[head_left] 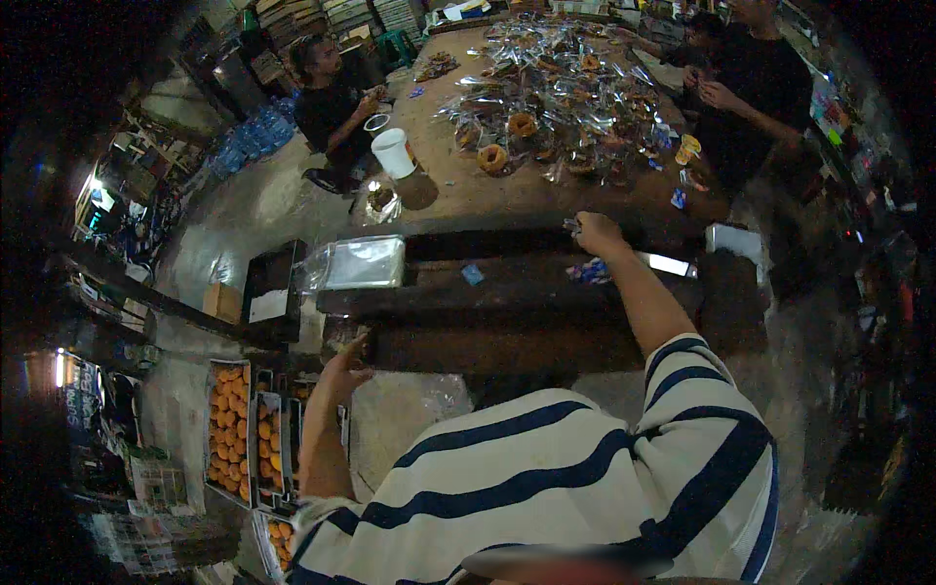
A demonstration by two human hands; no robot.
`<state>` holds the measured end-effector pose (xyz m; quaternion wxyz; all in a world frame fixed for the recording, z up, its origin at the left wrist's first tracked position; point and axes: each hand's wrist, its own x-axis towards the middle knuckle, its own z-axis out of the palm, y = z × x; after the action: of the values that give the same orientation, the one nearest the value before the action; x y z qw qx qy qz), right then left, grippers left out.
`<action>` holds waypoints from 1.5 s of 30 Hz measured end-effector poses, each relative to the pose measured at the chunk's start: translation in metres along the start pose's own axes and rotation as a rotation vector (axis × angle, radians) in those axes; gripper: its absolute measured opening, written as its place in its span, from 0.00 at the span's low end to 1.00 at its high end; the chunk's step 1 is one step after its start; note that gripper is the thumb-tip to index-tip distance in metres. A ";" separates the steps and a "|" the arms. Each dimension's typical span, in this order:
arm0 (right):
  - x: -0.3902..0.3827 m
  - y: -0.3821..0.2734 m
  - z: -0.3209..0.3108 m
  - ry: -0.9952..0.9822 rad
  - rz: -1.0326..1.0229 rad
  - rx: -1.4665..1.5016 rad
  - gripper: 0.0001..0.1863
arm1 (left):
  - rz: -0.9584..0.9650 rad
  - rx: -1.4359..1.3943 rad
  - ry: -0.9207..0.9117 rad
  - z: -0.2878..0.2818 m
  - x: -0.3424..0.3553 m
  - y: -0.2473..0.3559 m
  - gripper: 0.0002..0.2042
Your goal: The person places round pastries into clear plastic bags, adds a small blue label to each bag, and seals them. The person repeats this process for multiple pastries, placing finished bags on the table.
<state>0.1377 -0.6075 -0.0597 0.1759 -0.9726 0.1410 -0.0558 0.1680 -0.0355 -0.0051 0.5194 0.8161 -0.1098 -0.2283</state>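
My right hand [597,236] is above the dark ledge of the wooden table, fingers pinched together. Something small and pale shows at its fingertips, too small to name. Just below it, a small heap of blue and red packets [588,271] lies on the ledge. My left hand [344,370] is lower, by the left end of the dark wooden bench [487,346]; its thumb and fingers look apart, with nothing visible in them. Above that hand rests a stack of clear plastic bags [363,263]. A single blue packet [472,274] lies to the right of the stack.
Many clear-wrapped brown baked rings [523,125] are piled on the wooden table [439,200]. A white tub [393,153] stands at its left edge. Trays of round orange-brown buns [230,429] sit at lower left. People work at both sides [327,102] [751,97].
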 end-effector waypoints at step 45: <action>-0.083 -0.189 -0.019 -0.324 -0.056 1.647 0.08 | 0.191 -0.528 -0.106 0.131 0.084 0.096 0.17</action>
<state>0.1035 -0.4192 0.0208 0.8465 -0.5323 0.0039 -0.0050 0.1832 -0.2165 0.0130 0.7267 0.6254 -0.1500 -0.2412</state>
